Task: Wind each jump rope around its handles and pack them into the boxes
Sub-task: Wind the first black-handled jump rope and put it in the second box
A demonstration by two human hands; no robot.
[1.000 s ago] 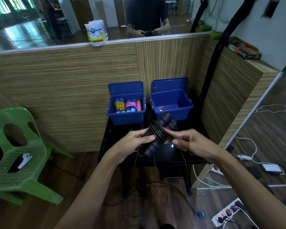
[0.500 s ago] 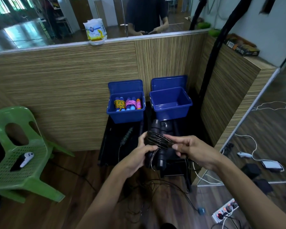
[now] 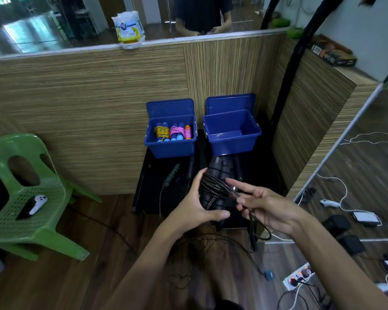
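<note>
2 blue boxes (image 3: 233, 139), black rope (image 3: 215, 189), green chair (image 3: 31, 220)

Glossy black cord (image 3: 220, 189) with a bright glint, wound over matt black ribbed handles (image 3: 220, 170) between left hand (image 3: 194, 209) and right hand (image 3: 269, 209). Beyond the fingers, 2 smooth blue plastic boxes (image 3: 233, 144) on a shiny black table (image 3: 152, 189). Behind, streaked wood-grain laminate partition (image 3: 76, 108). Far left of the left hand, perforated glossy green plastic chair (image 3: 31, 215). Below, polished wood-look floor (image 3: 54, 276).

A black jump rope (image 3: 215, 189), partly wound around its paired handles, is held above the surface's front edge. Wound colourful ropes (image 3: 171, 132) are packed in the left blue box (image 3: 170, 148); the right blue box (image 3: 233, 142) stands open.
</note>
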